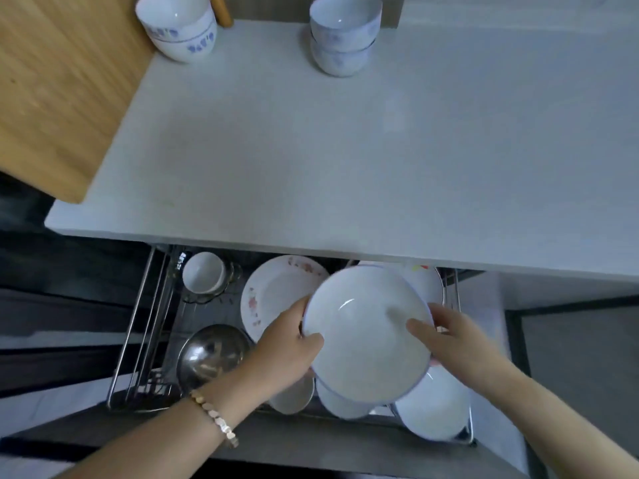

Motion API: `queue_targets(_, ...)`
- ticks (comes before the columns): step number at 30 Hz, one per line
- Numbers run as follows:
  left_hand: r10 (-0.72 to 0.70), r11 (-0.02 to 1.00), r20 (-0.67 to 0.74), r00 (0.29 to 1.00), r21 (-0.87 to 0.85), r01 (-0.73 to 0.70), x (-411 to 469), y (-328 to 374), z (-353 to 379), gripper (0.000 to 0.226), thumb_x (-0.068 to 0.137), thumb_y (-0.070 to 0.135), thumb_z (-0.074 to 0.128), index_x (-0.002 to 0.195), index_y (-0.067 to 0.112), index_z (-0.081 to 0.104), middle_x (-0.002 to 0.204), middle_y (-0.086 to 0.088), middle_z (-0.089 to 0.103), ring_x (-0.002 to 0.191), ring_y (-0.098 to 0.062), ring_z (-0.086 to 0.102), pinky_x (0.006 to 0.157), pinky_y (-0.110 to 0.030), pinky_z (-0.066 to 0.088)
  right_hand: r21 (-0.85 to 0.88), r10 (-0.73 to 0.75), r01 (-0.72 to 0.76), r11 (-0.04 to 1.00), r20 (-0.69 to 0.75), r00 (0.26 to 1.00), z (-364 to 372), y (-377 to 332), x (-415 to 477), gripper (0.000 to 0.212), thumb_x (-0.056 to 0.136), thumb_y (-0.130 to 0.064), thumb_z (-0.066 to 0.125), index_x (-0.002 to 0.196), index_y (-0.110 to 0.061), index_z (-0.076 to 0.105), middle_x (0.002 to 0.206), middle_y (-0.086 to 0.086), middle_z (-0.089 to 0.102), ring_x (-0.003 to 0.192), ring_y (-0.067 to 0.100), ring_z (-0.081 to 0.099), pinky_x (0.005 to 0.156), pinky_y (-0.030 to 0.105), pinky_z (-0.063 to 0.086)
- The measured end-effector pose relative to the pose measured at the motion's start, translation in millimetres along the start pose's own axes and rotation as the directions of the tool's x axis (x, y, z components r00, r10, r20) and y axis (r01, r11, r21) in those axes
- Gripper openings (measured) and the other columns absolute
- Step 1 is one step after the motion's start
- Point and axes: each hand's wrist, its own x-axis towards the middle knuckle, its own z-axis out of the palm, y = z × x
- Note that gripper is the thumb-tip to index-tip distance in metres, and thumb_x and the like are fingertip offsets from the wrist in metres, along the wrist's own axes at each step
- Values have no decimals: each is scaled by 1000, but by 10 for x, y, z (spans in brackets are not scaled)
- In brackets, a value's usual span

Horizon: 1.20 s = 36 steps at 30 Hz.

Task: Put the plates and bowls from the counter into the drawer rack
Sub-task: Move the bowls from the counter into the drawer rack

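Note:
Both hands hold a white blue-rimmed plate (363,326) above the open drawer rack (145,326). My left hand (287,347) grips its left edge and my right hand (446,337) its right edge, thumb on the face. In the rack lie a floral plate (273,292), a white cup (202,271), a steel bowl (211,354), and white bowls (435,409) at the front right, partly hidden by the held plate. On the counter (311,150) stand two stacks of bowls: one with blue flowers (178,27) at the back left, one (342,32) further right.
A wooden cutting board (58,84) covers the counter's left end, with a rolling pin handle (221,10) behind it. The drawer's steel wire sides (453,288) frame the rack. Dark floor lies to the left and right of the cabinet.

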Motion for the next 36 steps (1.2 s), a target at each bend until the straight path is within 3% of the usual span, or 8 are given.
queue_targets(2,-53,998,-7,999,17,53,32,-289,182,54,83,-3,44,114,42,47,112,7,63,107,-12,57,68,-7,49,-102,12,-14,995,-20,1000,141,285,79,26,90,-24,50,113,-35,57,96,-3,67,93,22,63,87,35,51)
queue_targets(6,-187,980,30,982,67,185,266,-793,487,64,81,-5,43,127,40,42,121,4,58,112,-13,53,92,-26,50,-194,77,-75,978,4,997,439,751,360,46,86,-9,49,128,-28,54,80,-4,60,77,17,54,57,7,41)
queue_targets(12,-423,885,-43,905,192,423,761,-1285,726,49,89,1,43,137,14,40,129,-12,54,116,-28,51,86,-35,52,-320,123,-108,941,29,992,831,1062,902,59,81,-2,46,134,-28,50,122,6,66,110,29,59,91,35,47)
queue_targets(17,-526,819,-131,840,190,542,894,-1575,763,51,89,0,44,139,11,36,132,-15,50,122,-32,48,98,-43,49,-499,155,-158,852,-48,987,1085,1115,1173,43,81,-13,51,121,-25,58,115,7,66,108,30,60,87,35,50)
queue_targets(22,-529,825,-102,843,172,539,826,-1673,919,50,89,-4,42,134,17,41,116,-5,52,108,-23,50,97,-38,49,-670,206,-176,722,-34,978,1140,1147,1311,31,86,-17,56,116,-15,62,116,7,63,110,25,59,89,31,50)
queue_targets(27,-465,816,-193,864,286,503,817,-1701,1017,63,91,-2,42,146,24,25,135,-10,45,118,-26,53,100,-39,49,-801,163,-119,586,-28,986,1137,1172,1361,24,88,-17,52,109,-15,64,107,2,68,104,19,63,84,25,48)
queue_targets(33,-290,767,-224,930,527,366,878,-1616,916,37,97,20,44,134,19,41,130,-4,52,107,-22,62,90,-33,54,-831,51,17,556,54,997,1195,1226,1394,31,92,-14,43,120,-13,58,119,6,63,117,23,51,102,31,36)
queue_targets(36,-350,773,-126,928,521,362,982,-1602,836,41,98,14,38,138,20,41,128,-4,58,110,-21,60,86,-27,49,-809,6,84,582,107,994,1192,1278,1414,34,98,-17,37,130,-13,48,127,7,62,124,25,51,109,34,30)
